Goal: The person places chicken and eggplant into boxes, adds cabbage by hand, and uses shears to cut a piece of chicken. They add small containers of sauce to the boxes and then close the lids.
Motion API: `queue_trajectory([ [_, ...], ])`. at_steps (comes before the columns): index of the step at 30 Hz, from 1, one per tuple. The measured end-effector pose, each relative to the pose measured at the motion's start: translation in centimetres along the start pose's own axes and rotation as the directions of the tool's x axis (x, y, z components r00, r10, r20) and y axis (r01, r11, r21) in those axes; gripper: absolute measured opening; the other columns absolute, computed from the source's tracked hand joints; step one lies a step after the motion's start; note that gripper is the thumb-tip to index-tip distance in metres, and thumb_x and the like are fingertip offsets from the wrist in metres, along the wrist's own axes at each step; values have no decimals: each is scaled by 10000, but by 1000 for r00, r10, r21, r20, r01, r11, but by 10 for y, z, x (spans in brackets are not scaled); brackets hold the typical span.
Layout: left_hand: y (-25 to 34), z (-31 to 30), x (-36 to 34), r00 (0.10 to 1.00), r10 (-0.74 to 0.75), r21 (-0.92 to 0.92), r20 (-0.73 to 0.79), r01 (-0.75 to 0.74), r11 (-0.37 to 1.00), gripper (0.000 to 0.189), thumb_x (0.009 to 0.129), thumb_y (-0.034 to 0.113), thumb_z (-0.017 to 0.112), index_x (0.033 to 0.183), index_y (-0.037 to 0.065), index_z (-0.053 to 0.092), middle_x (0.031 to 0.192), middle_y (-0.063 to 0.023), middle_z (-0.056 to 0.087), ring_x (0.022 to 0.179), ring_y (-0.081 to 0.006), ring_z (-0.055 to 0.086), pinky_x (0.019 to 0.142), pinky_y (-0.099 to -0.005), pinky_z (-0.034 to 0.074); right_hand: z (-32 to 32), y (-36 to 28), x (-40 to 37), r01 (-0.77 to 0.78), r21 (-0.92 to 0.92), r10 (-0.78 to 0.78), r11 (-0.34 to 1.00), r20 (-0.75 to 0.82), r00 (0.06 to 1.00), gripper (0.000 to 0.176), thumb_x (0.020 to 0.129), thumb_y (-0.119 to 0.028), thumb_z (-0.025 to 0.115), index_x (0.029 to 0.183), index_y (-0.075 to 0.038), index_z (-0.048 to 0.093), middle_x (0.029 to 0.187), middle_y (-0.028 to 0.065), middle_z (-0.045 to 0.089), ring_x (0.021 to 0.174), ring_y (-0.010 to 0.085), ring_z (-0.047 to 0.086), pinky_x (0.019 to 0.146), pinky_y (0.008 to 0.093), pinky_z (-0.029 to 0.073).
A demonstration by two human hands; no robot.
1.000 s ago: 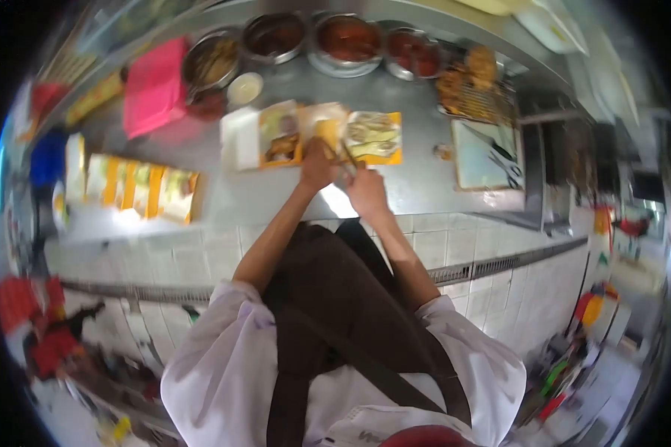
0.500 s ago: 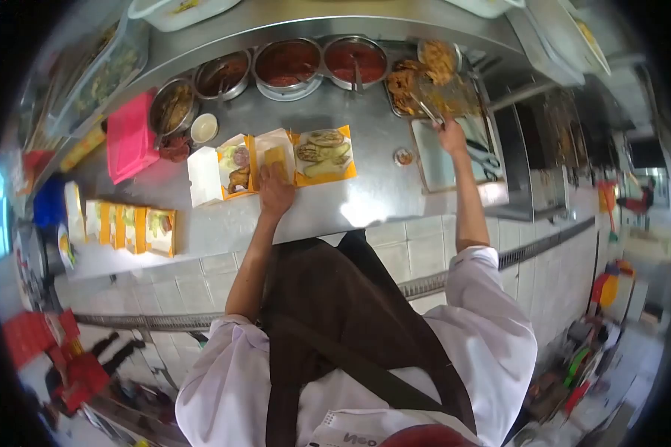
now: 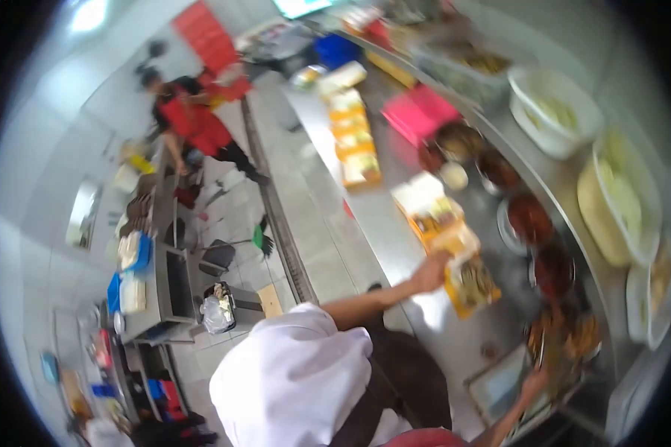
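Observation:
My right hand point(image 3: 533, 384) is closed around metal tongs point(image 3: 542, 350), whose tips reach into a tray of browned food point(image 3: 585, 335). My left hand point(image 3: 431, 273) is at the near edge of an open orange-and-white takeaway box point(image 3: 458, 237), its blurred fingers apparently gripping it. On one side of that box, grilled slices lie in an orange box section point(image 3: 471, 287). On the other side, an open section point(image 3: 434, 216) holds food beside a white lid point(image 3: 417, 192). Motion blur hides the finer detail of the food.
Pots of red sauce point(image 3: 529, 220) line the back of the steel counter point(image 3: 384, 257). Several filled boxes point(image 3: 354, 145) stand in a row near a pink container point(image 3: 419, 113). White tubs point(image 3: 555, 112) sit on the shelf above. A person in red point(image 3: 197, 119) stands across the aisle.
The view has swung left, bringing the aisle and the person in red into sight. My left hand stays at the box, and my right hand still holds the tongs at the tray.

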State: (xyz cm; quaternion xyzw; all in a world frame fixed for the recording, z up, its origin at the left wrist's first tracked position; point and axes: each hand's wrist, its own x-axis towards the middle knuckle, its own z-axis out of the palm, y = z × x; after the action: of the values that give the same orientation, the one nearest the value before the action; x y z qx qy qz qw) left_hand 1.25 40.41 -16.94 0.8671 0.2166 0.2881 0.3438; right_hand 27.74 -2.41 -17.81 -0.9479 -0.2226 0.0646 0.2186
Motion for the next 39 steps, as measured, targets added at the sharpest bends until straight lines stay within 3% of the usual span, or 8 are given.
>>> queue_trajectory([
  [4,6,-1,-12,999,-24,-31,33,25,999,457,628,-66,532,1079,-3,504,1121,-215,496,1099,-406,471,962,-452,394,31,21,7,-102,-323,110,941,7,994,415,956,-254,497,1188,88,529,1140,274,561,1087,415,513,907,506,415],
  [17,20,-20,-21,980,-183,-120,-71,174,977,419,640,-85,541,1047,15,524,1078,-195,518,1071,-386,509,964,-420,419,1,-3,-7,-51,-209,10,977,-189,982,187,909,-131,530,944,50,565,851,268,589,819,457,546,705,523,406],
  [20,22,-30,-22,966,-217,-139,-140,198,970,394,652,-81,549,1033,18,536,1060,-195,537,1056,-393,517,952,-418,426,-30,-31,-16,-3,-131,-20,991,-173,985,161,911,-114,524,887,43,548,729,201,571,668,365,551,620,461,420],
  [22,19,-34,-21,954,-233,-178,-189,200,963,387,647,-84,560,1018,26,541,1055,-189,542,1077,-381,510,962,-409,415,-11,3,-6,59,242,-2,969,-228,974,131,911,-105,532,903,22,560,678,80,527,582,200,493,549,355,404],
  [23,14,-35,-19,950,-245,-206,-192,205,957,395,636,-92,562,1011,31,538,1057,-182,540,1100,-364,504,979,-403,402,-15,-26,-10,-27,495,147,869,-204,968,112,910,-105,548,949,-7,586,690,3,479,600,92,427,532,272,366],
  [27,7,-55,3,904,-172,-218,-392,90,972,336,653,-73,504,964,30,578,956,-131,605,978,-293,580,859,-355,461,-14,-119,3,-134,901,28,412,135,990,321,936,-140,559,1235,-29,529,1044,65,618,906,139,603,763,269,513],
  [30,-5,-90,23,863,-221,-259,-454,110,960,345,681,-90,474,982,36,586,900,-87,623,776,-182,623,678,-294,489,17,-212,30,-196,943,-304,270,276,912,294,949,-125,522,1204,23,515,814,21,556,605,54,453,503,178,344],
  [39,-181,-224,27,568,-396,-219,-722,355,909,306,712,-39,527,1000,22,609,920,-104,633,832,-203,623,703,-297,489,96,-497,63,-160,928,-667,336,355,655,176,939,-95,491,1051,31,544,662,-3,490,510,47,380,447,202,281],
])
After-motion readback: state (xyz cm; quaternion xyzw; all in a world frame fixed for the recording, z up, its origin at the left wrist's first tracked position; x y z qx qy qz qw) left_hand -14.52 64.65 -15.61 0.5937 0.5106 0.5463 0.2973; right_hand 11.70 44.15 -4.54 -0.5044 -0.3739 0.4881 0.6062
